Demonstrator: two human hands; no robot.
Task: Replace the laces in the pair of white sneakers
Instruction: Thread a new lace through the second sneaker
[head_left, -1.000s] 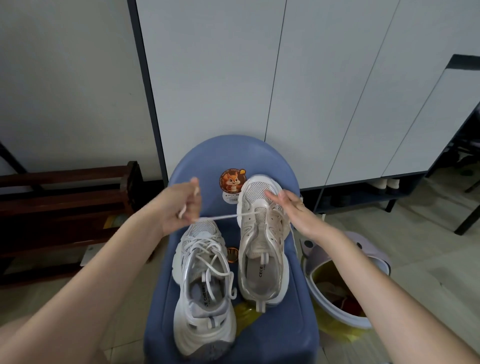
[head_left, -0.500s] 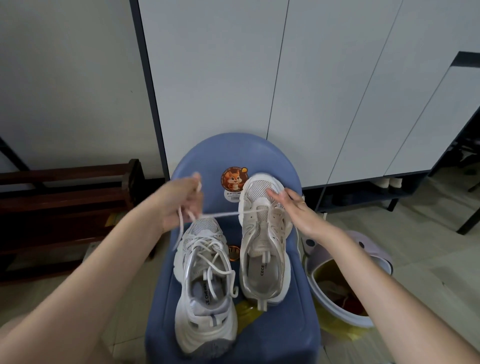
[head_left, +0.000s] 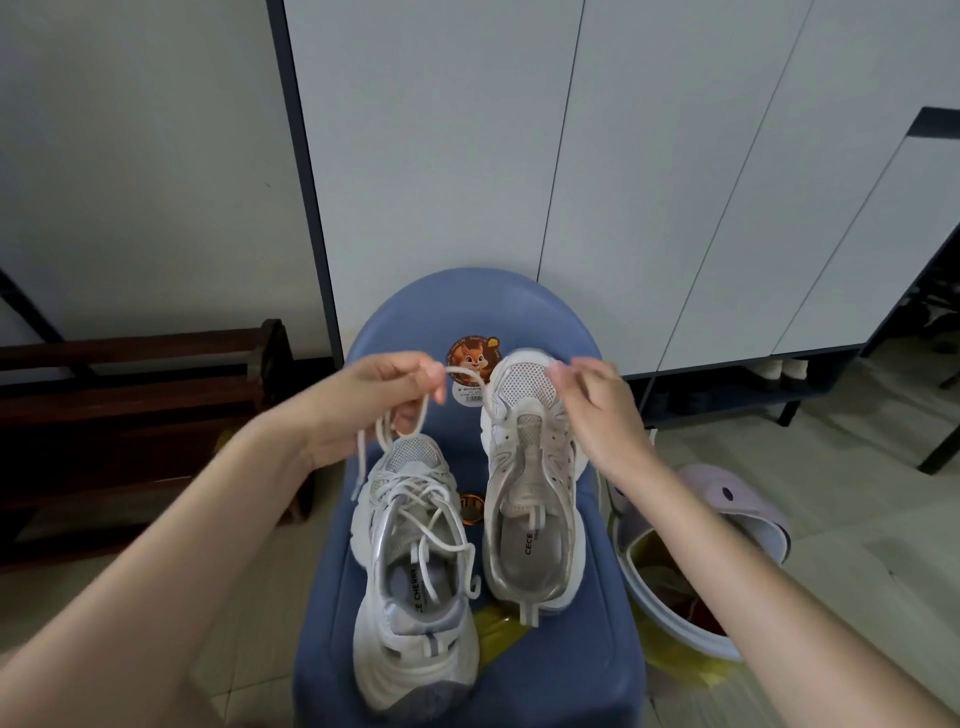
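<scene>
Left hand: the left hand (head_left: 363, 400) is raised over the toe of the left sneaker, fingers curled and pinching a white lace (head_left: 415, 415); the lace loops out of the fist and hangs down toward that shoe.
Right hand: the right hand (head_left: 597, 410) is at the toe of the right sneaker, fingers bent with the tips at the mesh; whether they pinch the lace end I cannot tell.
Lace: it runs from the left hand across to the front of the right sneaker.
Left sneaker: the left sneaker (head_left: 410, 571) lies on the seat, heel toward the camera, with loose laces across its tongue.
Right sneaker: the right sneaker (head_left: 530, 493) lies just beside it, set farther back, its upper eyelets without lace.
Seat: a blue chair (head_left: 587, 649) holds both shoes and carries a squirrel sticker (head_left: 470, 356).
Floor, right: a pale bin (head_left: 727, 519) with a yellow liner.
Left: a dark wooden rack (head_left: 130, 395).
Behind: white cabinet doors (head_left: 571, 156).
</scene>
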